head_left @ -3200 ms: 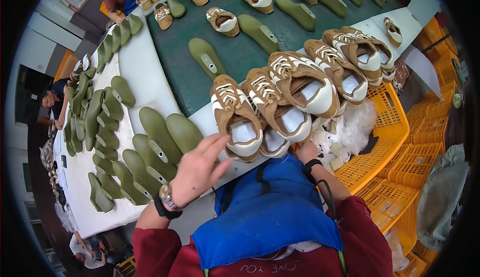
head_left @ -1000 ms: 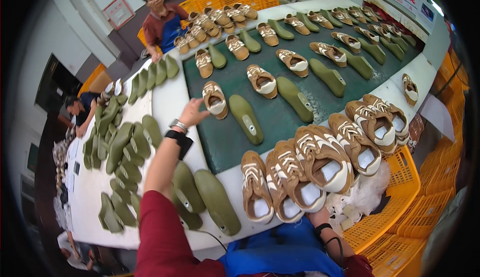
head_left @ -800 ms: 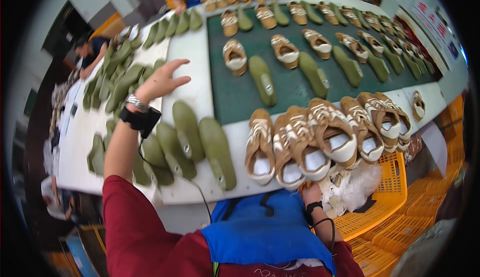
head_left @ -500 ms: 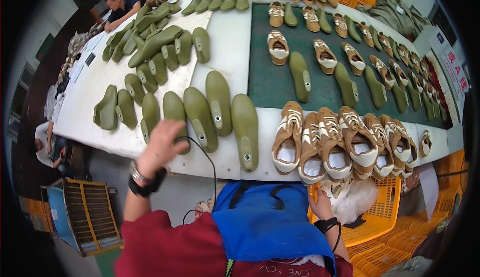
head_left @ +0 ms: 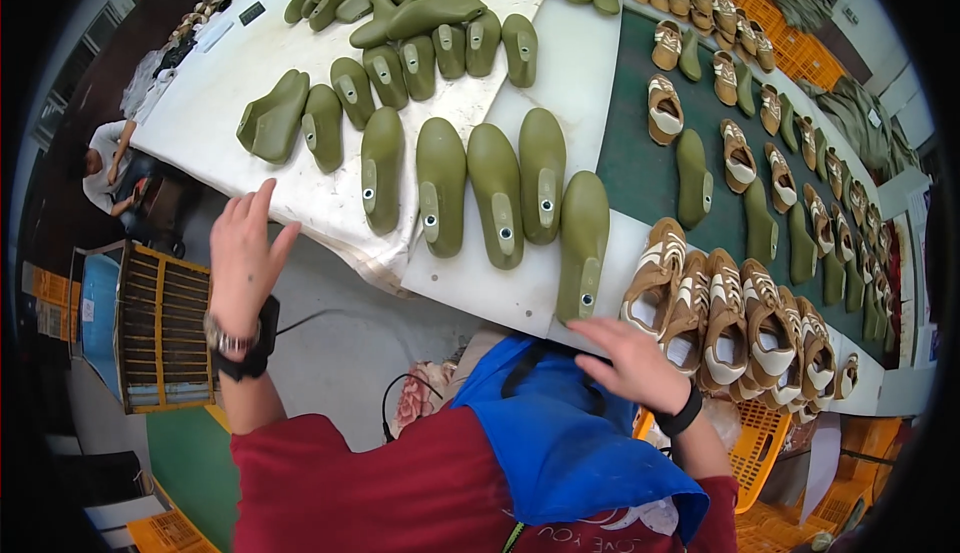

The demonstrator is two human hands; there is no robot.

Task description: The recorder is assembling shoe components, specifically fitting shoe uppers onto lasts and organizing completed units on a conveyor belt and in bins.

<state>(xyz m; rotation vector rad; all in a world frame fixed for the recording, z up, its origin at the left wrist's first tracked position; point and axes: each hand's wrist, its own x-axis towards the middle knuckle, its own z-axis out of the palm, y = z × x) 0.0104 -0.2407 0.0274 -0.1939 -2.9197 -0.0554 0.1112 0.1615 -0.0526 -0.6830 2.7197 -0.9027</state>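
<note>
My left hand (head_left: 246, 253) hangs off the table's near left edge, its fingers stretched and apart with nothing in them. Close by on the white table lies an olive-green shoe last (head_left: 382, 168), in a row with several others. My right hand (head_left: 638, 363) is at the table's front edge, fingers extended, holding nothing. Its fingertips are just below the heel end of a larger green shoe last (head_left: 584, 238); I cannot tell whether they touch. Right of it stands a tight row of brown sneakers (head_left: 727, 313) with white trim.
A heap of green lasts (head_left: 420, 18) lies on the white tabletop (head_left: 210, 143). Across the green conveyor belt (head_left: 640, 163), sneakers alternate with lasts. A yellow crate (head_left: 755, 453) stands below my right arm, a slatted rack (head_left: 165, 333) on the left. Another person (head_left: 108, 163) sits at the far left.
The view has swung left. My right hand has risen from beside the yellow crate to the table edge near the lasts. My left hand has moved away from the lasts, leftward.
</note>
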